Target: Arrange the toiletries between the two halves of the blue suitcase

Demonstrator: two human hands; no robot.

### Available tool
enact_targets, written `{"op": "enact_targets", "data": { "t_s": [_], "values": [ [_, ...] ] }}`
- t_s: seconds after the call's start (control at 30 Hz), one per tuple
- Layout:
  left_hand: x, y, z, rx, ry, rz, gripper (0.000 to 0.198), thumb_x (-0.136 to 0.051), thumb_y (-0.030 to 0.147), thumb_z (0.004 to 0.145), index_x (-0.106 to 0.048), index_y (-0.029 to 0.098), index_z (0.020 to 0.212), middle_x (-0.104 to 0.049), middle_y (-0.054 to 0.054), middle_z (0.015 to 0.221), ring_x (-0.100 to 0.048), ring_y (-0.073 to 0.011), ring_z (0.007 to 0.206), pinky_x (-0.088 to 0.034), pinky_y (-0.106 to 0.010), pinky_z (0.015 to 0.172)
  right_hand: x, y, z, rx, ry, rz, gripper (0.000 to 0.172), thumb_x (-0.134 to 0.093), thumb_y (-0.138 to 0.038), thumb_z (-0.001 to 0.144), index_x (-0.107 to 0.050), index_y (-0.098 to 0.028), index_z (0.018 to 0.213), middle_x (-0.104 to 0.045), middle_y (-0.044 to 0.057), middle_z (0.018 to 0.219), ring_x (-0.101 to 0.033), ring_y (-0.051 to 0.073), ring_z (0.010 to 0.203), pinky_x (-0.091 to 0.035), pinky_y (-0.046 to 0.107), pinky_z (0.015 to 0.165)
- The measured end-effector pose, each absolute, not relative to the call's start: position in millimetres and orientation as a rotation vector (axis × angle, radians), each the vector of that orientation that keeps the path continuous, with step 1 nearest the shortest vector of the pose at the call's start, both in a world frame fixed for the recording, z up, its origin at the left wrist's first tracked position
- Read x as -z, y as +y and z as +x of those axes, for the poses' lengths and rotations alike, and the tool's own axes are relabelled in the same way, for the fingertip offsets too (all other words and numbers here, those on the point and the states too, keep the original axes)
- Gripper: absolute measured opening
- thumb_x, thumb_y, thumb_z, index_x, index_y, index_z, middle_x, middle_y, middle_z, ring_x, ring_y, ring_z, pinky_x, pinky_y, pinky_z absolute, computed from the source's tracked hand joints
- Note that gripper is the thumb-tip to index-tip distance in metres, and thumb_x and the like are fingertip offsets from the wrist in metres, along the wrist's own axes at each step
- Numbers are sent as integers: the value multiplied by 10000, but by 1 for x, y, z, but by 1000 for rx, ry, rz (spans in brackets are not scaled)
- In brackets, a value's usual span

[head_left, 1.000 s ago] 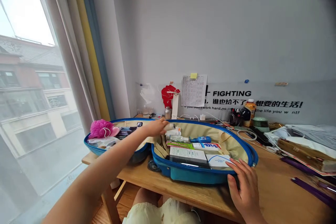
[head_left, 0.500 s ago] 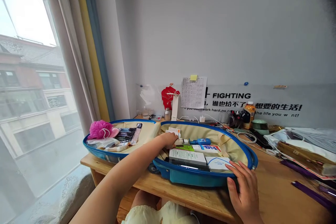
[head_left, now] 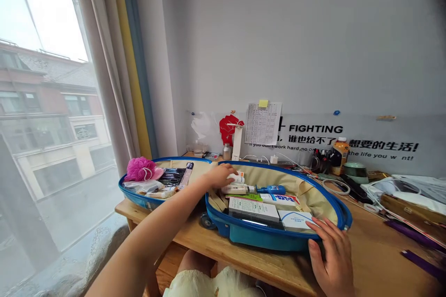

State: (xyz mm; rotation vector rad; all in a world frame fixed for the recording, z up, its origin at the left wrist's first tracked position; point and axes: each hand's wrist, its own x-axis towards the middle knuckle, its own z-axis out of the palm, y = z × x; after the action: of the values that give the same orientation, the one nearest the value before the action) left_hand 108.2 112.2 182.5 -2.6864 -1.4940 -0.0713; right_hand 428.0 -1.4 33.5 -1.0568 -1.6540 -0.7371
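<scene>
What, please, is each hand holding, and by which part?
Left hand: fingers on the left end of a small white tube in the blue oval suitcase; grip unclear. Right hand: nothing, resting open on the rim.

Suitcase (head_left: 265, 236) open on desk (head_left: 369, 260); boxes (head_left: 253, 207) in right half, bath puff (head_left: 141, 169) in left, bottle (head_left: 339, 152) behind.

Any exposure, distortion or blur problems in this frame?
Head view: sky through the window blows out at upper left; the wide lens bends the curtain and darkens the top-right corner; left hand and blue suitcase are sharp, near forearm slightly soft.
</scene>
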Motion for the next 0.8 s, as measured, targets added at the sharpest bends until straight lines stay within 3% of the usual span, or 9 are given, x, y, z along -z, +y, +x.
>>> {"op": "enact_targets", "data": {
  "t_s": [0.13, 0.3, 0.8],
  "values": [
    [-200, 113, 38, 37, -1738, -2563, 371, -338, 311, 975, -531, 235, 1282, -560, -64, 1312, -524, -199, 1199, -406, -315, 1012, -35, -2, 426, 729, -1650, -1043, 306, -374, -368, 924, -560, -221, 1116, -630, 104, 1095, -529, 292, 1160, -346, 489, 1013],
    [-186, 110, -40, -350, -2144, -2358, 303, -539, 386, 920, -607, 148, 1095, -637, -68, 1082, -616, -186, 958, -516, -397, 857, -36, -1, 424, 731, -1633, -1052, 302, -364, -379, 924, -546, -227, 1112, -627, 103, 1088, -539, 295, 1141, -355, 494, 1007],
    [-145, 117, -55, -633, -2329, -2291, 341, -580, 371, 903, -572, 161, 1171, -598, -78, 1171, -602, -199, 1015, -531, -409, 859, -39, -3, 424, 775, -1646, -1058, 301, -347, -364, 934, -536, -223, 1121, -625, 107, 1091, -533, 292, 1149, -355, 485, 993]
  ]
}}
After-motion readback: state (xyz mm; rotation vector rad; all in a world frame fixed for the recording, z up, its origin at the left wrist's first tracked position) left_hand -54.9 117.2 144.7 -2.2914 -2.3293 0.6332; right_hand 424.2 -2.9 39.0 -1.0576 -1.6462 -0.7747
